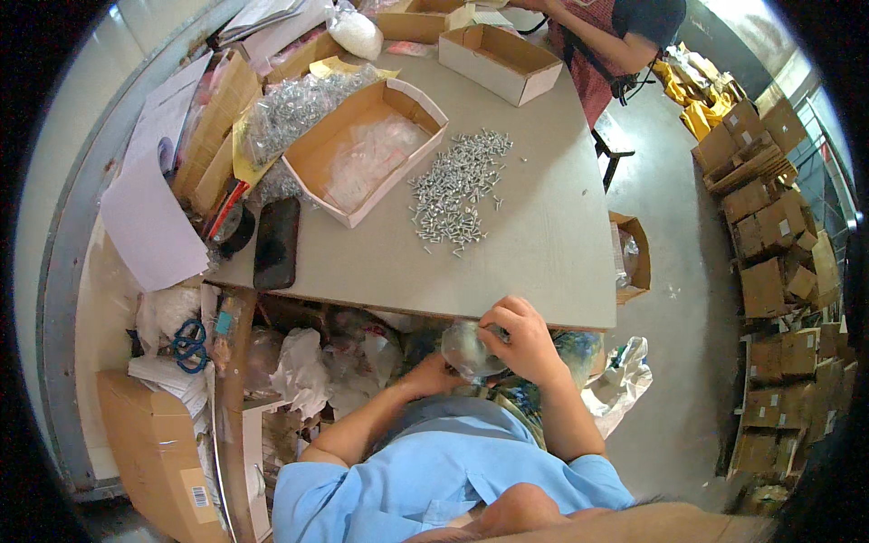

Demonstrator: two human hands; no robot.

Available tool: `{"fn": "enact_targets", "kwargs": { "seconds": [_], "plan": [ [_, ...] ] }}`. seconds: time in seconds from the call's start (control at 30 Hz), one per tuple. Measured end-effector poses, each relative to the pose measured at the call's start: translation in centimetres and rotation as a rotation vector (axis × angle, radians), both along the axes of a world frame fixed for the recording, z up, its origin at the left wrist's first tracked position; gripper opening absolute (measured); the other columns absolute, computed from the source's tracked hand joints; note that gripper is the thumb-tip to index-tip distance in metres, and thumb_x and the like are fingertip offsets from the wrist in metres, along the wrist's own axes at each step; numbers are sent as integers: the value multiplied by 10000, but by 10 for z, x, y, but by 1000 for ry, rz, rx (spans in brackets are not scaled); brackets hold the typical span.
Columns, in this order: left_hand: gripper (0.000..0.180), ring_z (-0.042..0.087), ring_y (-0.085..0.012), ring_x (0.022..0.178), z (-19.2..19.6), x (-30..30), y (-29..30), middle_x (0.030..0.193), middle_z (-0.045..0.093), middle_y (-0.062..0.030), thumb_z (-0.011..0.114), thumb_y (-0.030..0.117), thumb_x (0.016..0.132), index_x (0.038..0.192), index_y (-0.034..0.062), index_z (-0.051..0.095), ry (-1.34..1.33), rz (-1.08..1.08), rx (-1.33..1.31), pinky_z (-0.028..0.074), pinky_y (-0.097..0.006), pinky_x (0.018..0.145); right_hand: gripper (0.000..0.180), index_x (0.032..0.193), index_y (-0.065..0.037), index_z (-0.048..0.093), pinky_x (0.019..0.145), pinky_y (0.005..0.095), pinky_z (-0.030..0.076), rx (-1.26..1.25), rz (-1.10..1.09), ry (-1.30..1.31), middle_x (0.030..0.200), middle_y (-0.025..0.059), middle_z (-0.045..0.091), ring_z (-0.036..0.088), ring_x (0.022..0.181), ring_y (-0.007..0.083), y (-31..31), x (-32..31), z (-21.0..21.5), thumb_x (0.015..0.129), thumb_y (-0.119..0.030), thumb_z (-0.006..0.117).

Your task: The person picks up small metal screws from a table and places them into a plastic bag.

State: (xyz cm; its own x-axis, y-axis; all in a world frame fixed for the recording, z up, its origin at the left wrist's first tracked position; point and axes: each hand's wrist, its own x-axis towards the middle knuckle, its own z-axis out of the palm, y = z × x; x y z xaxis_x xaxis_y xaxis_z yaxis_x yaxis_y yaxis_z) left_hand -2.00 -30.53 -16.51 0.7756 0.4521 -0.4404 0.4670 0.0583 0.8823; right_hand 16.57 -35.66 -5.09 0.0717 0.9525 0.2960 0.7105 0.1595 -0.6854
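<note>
My right hand is at the table's near edge, its thumb and fingertips closed on a small clear plastic bag. The bag hangs over my lap, and I cannot make out anything inside it. Lower and to the left, my left hand grips the bag's lower left side, its fingertips partly hidden. Beyond both hands, a loose pile of small silver screws lies on the grey table. Left of the pile, an open cardboard tray holds clear plastic bags.
A black phone and a tape roll lie at the table's left. Behind them is a heap of bagged hardware. An empty white box stands near another person. Stacked cartons line the right.
</note>
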Motion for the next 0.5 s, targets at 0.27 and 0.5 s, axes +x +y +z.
{"fn": "enact_targets", "kwargs": {
  "seconds": [0.27,0.5],
  "plan": [
    [598,544,-175,1057,63,-48,42,1089,602,-76,837,233,677,1171,45,557,-286,-295,-99,443,-335,909,214,905,-105,657,933,426,418,73,427,-162,1169,129,514,490,1099,333,-7,-49,18,692,-125,671],
    [340,581,-164,944,105,-40,35,1025,620,-74,750,167,784,1047,27,587,-577,31,90,466,-314,832,150,811,-82,632,700,353,514,148,321,46,1014,95,583,606,871,265,-13,-36,38,696,-84,728]
  ]
}}
